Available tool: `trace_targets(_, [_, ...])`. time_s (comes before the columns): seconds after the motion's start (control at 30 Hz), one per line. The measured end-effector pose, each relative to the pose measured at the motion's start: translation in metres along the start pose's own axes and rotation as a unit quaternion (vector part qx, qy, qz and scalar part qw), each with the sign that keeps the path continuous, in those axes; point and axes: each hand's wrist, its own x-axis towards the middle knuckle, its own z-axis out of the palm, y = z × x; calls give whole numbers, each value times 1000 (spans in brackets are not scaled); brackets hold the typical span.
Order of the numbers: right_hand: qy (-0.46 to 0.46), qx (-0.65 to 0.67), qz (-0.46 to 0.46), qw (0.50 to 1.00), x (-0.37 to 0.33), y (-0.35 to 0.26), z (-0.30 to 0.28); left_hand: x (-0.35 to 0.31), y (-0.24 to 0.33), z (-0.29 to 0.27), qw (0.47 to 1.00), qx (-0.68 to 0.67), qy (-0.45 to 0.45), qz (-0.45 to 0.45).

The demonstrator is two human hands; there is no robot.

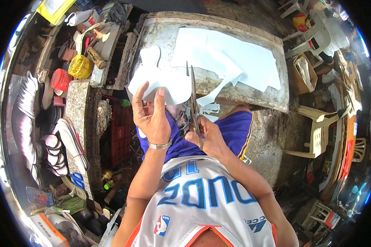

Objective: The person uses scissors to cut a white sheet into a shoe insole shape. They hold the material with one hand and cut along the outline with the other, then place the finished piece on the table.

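My left hand [153,122] pinches a white cut sheet piece [172,82] with rounded edges, held up over the near left part of the bench. My right hand [210,138] is wrapped round the handles of a pair of long dark scissors [193,92]. Their blades point away from me, slightly apart, close to the right edge of the piece. Larger white sheets [198,45] lie across the worn work table [160,22], and a narrow strip [218,88] curls off its near edge. Small white offcuts [208,110] sit below, above my lap.
On the left are a yellow container [80,66], a red container [62,79], stacked white soles [25,119], banded footwear pieces [73,144] and blue-handled scissors [77,180]. Cream plastic chairs [317,133] and a cardboard box [304,74] stand to the right.
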Motion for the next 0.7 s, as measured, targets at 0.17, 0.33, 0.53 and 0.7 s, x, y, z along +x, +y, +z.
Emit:
trace_targets(0.17, [13, 2, -6, 1000, 0, -1, 1, 0, 0, 1, 1000, -18, 4, 14])
trace_targets(0.33, [18, -19, -21, 999, 0, -2, 1, 1, 1, 2, 999, -24, 16, 22])
trace_targets(0.53, [16, -23, -18, 999, 0, -3, 0, 0, 0, 2, 999, -9, 14, 38])
trace_targets(0.7, [-8, -38, 18, 999, 0, -6, -3, -1, 1, 1, 999, -15, 9, 37])
